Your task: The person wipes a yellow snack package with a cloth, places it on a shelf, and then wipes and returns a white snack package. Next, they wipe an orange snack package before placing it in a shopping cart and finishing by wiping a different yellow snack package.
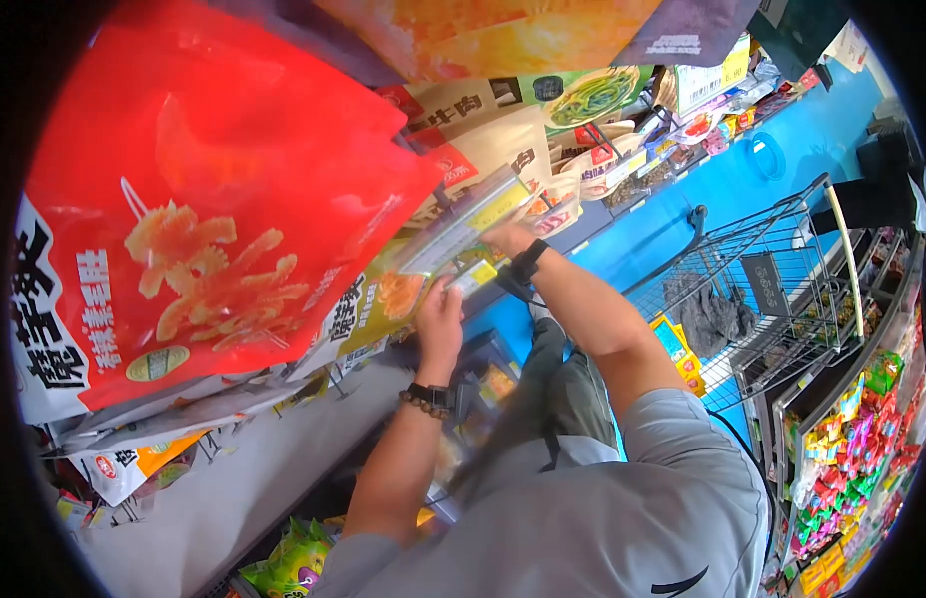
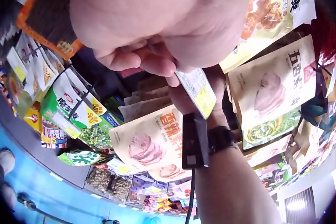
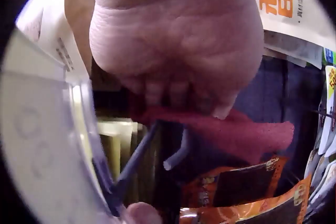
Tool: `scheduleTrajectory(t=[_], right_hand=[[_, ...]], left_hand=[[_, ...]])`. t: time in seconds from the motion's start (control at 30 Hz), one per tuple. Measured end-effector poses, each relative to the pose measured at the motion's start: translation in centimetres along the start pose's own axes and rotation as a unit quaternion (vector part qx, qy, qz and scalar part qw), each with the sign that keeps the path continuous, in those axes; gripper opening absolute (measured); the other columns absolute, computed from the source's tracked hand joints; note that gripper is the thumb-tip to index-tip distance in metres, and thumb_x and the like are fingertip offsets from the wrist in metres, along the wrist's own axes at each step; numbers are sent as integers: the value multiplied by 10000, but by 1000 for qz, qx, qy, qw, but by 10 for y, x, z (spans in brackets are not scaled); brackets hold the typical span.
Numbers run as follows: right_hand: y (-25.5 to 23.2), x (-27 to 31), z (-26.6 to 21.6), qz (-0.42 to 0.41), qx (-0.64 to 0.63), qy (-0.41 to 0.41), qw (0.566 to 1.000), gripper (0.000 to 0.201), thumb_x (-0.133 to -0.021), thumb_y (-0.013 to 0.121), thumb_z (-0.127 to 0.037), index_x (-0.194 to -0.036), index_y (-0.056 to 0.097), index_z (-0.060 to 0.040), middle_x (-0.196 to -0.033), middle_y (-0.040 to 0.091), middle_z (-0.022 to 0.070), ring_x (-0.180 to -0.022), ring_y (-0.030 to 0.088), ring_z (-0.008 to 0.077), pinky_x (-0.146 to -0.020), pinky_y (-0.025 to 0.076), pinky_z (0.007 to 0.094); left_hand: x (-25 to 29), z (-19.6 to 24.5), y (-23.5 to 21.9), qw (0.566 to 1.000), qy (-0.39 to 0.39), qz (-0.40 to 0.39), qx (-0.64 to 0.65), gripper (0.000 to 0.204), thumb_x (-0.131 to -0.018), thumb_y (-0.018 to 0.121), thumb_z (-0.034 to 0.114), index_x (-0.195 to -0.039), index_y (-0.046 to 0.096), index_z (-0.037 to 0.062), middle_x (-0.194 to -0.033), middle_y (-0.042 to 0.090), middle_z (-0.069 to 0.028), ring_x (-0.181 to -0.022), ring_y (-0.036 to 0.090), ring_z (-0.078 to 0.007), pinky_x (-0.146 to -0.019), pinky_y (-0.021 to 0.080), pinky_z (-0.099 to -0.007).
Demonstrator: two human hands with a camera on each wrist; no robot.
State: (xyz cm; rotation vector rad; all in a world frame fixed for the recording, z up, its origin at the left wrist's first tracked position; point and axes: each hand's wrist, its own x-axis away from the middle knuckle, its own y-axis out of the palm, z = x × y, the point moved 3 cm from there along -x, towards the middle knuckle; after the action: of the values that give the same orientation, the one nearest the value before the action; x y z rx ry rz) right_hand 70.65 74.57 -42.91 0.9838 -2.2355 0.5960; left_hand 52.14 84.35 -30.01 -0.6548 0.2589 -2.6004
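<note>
My left hand (image 1: 440, 317) holds the edge of a clear price tag holder (image 2: 198, 91), its fingers curled at the label's end. Behind that holder my right hand (image 1: 510, 239) reaches in among the hanging packets. The right wrist view shows the right hand (image 3: 176, 40) gripping a red cloth (image 3: 247, 132) with curled fingers. Below the cloth a grey display hook (image 3: 136, 155) juts out, and a left fingertip (image 3: 143, 213) shows near its base. Orange-edged packets (image 3: 241, 187) hang lower down. Beige snack bags (image 2: 149, 142) flank both hands.
A large red snack bag (image 1: 254, 219) hangs close on the left. Behind to the right stands a wire shopping cart (image 1: 772, 289) on the blue floor (image 1: 622, 264). Colourful packets (image 1: 862, 468) fill a rack at far right. More bags (image 2: 273, 87) hang along the shelf.
</note>
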Motion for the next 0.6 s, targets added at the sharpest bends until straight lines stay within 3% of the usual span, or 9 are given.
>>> scheduleTrajectory(t=[0.2, 0.33, 0.37, 0.47, 0.6], right_hand=[[-1, -29, -33, 16, -49, -112, 992, 369, -1040, 676, -295, -1294, 740, -35, -1170, 778, 107, -958, 712, 167, -824, 560, 319], [3, -47, -63, 16, -71, -163, 984, 375, -1048, 668, -294, -1308, 731, -31, -1190, 774, 103, -990, 712, 168, -845, 562, 318], [2, -51, -69, 12, -72, -174, 982, 376, -1050, 666, -293, -1311, 729, -30, -1195, 773, 102, -998, 712, 168, -850, 562, 318], [7, -55, -79, 5, -80, -196, 977, 380, -1056, 659, -292, -1321, 723, -27, -1209, 770, 99, -1022, 712, 168, -865, 564, 317], [14, -46, -82, 0, -85, -214, 973, 386, -1064, 651, -291, -1335, 714, -23, -1229, 767, 94, -1053, 712, 169, -886, 566, 317]], left_hand=[[-1, -1, -1, 1000, 5, 0, 17, 356, -1094, 618, 212, -1345, 655, -38, -879, 607, 12, -718, 522, -78, -661, 447, -254], [-5, -10, -7, 1000, 0, -5, -20, 293, -1104, 618, 235, -1103, 721, -40, -813, 590, 29, -708, 511, -76, -653, 431, -256], [-4, -14, -7, 1000, -9, 11, 2, 326, -1102, 626, 255, -970, 726, -26, -783, 598, 27, -701, 513, -78, -650, 431, -262], [-4, -12, -5, 1000, -11, 15, 15, 315, -1099, 629, 252, -979, 726, -23, -803, 631, 18, -712, 536, -79, -654, 439, -269], [-5, -22, -9, 1000, 6, 9, -23, 274, -1092, 624, 212, -1131, 724, -40, -899, 690, -6, -747, 573, -87, -671, 460, -263]])
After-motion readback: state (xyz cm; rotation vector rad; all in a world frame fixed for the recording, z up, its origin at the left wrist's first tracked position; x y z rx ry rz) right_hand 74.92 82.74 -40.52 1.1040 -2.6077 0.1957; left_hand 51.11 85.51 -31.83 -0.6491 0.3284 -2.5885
